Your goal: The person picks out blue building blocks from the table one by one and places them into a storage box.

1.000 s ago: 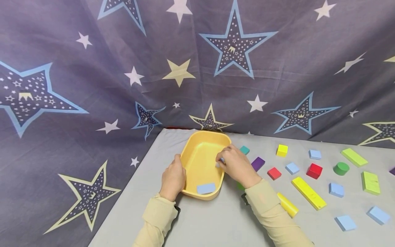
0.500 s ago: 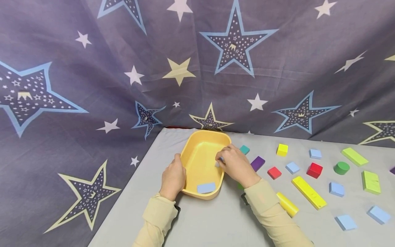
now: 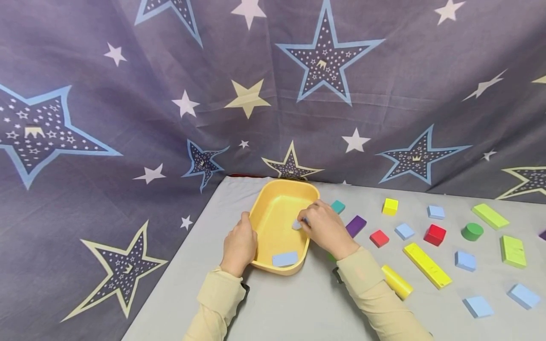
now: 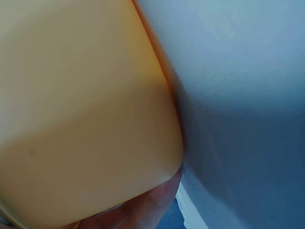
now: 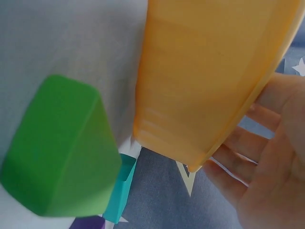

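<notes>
A yellow plastic basin [image 3: 273,227] stands on the grey-covered table, with a flat light-blue block [image 3: 285,259] lying in its near end. My left hand [image 3: 240,245] grips the basin's left wall; its fingers [image 4: 152,205] show past the basin's edge in the left wrist view. Over the basin's right rim reaches my right hand [image 3: 326,228], pinching a small pale-blue block [image 3: 296,225] just inside. The fingers partly cover that block, so its full shape is hidden. In the right wrist view, the basin wall hides the fingertips.
Right of the basin lie several loose blocks: a teal one [image 3: 338,207], a purple one [image 3: 356,226], a green one [image 5: 62,148] close beside the basin, a yellow cylinder [image 3: 397,282] and a long yellow block [image 3: 427,266]. A star-patterned curtain [image 3: 298,118] hangs behind the table.
The pale-blue block has shifted slightly left and shows a bit more at my right fingertips. The basin and my left hand stay in place.
</notes>
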Demonstrator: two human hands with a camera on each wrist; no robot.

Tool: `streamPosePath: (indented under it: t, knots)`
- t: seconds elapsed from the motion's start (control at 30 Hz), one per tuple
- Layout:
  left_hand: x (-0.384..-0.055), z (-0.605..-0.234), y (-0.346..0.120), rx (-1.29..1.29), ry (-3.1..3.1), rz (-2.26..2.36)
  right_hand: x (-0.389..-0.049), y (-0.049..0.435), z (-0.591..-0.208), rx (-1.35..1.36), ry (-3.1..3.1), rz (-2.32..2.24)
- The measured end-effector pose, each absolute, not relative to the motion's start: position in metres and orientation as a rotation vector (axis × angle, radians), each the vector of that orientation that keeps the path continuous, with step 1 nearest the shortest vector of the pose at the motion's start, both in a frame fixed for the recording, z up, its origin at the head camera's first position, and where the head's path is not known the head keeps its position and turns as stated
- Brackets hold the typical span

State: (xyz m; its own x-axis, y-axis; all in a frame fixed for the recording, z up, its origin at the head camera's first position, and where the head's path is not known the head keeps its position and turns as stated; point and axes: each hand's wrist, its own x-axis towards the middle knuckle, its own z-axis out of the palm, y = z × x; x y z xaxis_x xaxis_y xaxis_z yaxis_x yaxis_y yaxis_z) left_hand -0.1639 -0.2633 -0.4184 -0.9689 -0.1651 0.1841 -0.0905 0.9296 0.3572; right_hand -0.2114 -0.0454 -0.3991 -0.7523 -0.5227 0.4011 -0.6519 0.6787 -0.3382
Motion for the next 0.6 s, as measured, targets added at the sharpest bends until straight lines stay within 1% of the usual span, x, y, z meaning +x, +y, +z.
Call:
streamPosePath:
  t: [0.6]
  knots:
    - [-0.1639, -0.4163, -0.2634, 0.202, -2.876, -0.523, -0.2109, -0.0443, -0.3972, 0.945, -2.632, 0.659]
